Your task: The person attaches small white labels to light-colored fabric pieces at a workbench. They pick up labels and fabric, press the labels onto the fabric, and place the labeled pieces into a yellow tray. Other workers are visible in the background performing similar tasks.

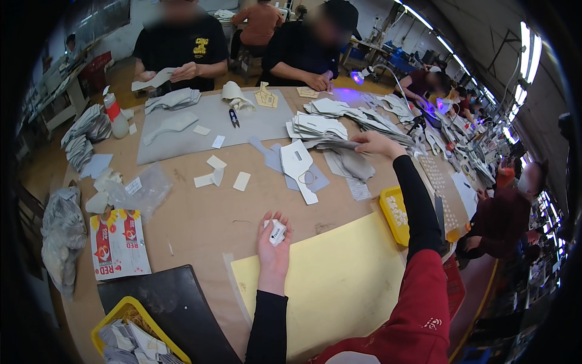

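Head view: the grey pieces (351, 165) lie just left and near of the right hand (381, 144), heaped at the right side of the table (182, 242). Their long axis seems to run from far left to near right, though folds blur it. That hand is much the nearer one; its fingers are bent and narrow, tips at the heap's far edge — whether they pinch a piece or only touch it, I cannot tell. The left hand (273, 253) is well apart, near and left, palm up, fingers half curled round small white labels (276, 232) — left of the yellow sheet's (327, 285) far part.
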The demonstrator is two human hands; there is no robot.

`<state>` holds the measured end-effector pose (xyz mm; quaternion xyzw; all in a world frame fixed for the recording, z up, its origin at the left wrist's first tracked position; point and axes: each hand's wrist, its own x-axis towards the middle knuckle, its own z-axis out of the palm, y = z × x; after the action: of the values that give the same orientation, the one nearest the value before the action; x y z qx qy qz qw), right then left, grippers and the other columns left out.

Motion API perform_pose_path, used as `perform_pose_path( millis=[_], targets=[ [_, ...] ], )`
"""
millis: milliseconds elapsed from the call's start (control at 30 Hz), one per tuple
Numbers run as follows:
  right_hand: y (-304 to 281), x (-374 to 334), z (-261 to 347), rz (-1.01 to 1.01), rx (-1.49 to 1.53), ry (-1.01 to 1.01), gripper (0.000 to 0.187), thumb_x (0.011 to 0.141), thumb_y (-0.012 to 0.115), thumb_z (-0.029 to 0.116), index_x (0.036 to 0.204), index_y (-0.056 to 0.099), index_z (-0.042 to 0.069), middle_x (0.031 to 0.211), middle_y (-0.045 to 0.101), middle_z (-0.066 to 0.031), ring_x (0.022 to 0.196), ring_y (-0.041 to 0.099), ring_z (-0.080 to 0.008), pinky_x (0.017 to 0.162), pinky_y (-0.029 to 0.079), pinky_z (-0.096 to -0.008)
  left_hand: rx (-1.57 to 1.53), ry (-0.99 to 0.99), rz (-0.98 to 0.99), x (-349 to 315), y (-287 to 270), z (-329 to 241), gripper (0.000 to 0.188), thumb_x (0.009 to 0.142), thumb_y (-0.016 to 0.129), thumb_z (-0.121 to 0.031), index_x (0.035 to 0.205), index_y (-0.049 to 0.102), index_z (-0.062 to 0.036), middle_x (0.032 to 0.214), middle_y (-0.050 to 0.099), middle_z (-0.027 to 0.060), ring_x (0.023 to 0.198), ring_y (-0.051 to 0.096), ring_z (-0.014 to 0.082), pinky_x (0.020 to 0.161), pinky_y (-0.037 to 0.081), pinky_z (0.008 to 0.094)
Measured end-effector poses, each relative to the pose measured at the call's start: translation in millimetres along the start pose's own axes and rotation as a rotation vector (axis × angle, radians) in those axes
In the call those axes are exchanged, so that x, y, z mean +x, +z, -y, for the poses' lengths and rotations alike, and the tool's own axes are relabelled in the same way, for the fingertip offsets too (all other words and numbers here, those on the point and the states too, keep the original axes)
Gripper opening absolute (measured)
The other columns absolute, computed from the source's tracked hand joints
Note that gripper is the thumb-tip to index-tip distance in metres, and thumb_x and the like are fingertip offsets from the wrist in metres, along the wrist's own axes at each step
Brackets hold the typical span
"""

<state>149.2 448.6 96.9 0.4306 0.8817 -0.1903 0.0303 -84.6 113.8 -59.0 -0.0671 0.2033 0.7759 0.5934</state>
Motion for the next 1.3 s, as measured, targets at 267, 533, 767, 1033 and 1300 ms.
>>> perform_pose_path(
  millis=[267, 533, 767, 1033, 1300],
  targets=[
    [101, -76, 105, -0.311, 0.227, -0.491, 0.038, 0.092, 0.065, 0.016, 0.128, 0.061, 0.005, 0.123, 0.065, -0.0182, 0.115, 0.061, -0.0326, 0.099, 0.048, -0.0403, 0.013, -0.078, 0.135, 4, -1, 4, 0.037, 0.107, 0.046, -0.025, 0.14, 0.043, -0.0075, 0.141, 0.049, 0.0205, 0.129, 0.051, 0.0286, 0.106, 0.048, 0.0389],
    [233, -123, 184, -0.289, 1.159, -0.274, 0.059, 0.092, 0.069, 0.012, 0.144, 0.043, 0.005, 0.114, 0.059, -0.008, 0.1, 0.06, -0.0158, 0.085, 0.052, -0.0304, 0.531, 0.022, 0.112, -6, 8, 17, 0.042, 0.105, 0.051, -0.019, 0.143, 0.039, -0.0053, 0.142, 0.049, 0.0189, 0.132, 0.05, 0.0293, 0.109, 0.048, 0.0403],
    [255, -103, 165, -0.39, 1.407, -0.324, 0.039, 0.09, 0.072, 0.008, 0.126, 0.058, 0.002, 0.089, 0.061, 0.0012, 0.076, 0.054, -0.0036, 0.067, 0.047, -0.02, 0.285, 0.017, 0.338, -7, 9, 22, 0.051, 0.104, 0.042, -0.006, 0.152, 0.025, -0.0025, 0.15, 0.039, 0.0231, 0.138, 0.044, 0.0317, 0.113, 0.044, 0.0424],
    [256, -105, 168, -0.497, 1.373, -0.304, 0.021, 0.091, 0.07, 0.008, 0.109, 0.065, 0.0, 0.083, 0.064, -0.0002, 0.072, 0.057, -0.0054, 0.064, 0.048, -0.0207, 0.633, 0.255, 0.297, -2, -6, 29, 0.046, 0.105, 0.041, -0.005, 0.149, 0.029, 0.0015, 0.149, 0.043, 0.0224, 0.135, 0.048, 0.0296, 0.111, 0.046, 0.039],
    [257, -99, 164, -0.428, 1.56, -0.379, 0.025, 0.093, 0.067, 0.008, 0.117, 0.063, 0.001, 0.094, 0.064, -0.0019, 0.078, 0.058, -0.0068, 0.07, 0.05, -0.0243, 0.472, 0.198, 0.268, 6, -13, 20, 0.038, 0.108, 0.042, -0.018, 0.139, 0.042, 0.0038, 0.141, 0.051, 0.0208, 0.128, 0.055, 0.0286, 0.106, 0.051, 0.0391]
  ],
)
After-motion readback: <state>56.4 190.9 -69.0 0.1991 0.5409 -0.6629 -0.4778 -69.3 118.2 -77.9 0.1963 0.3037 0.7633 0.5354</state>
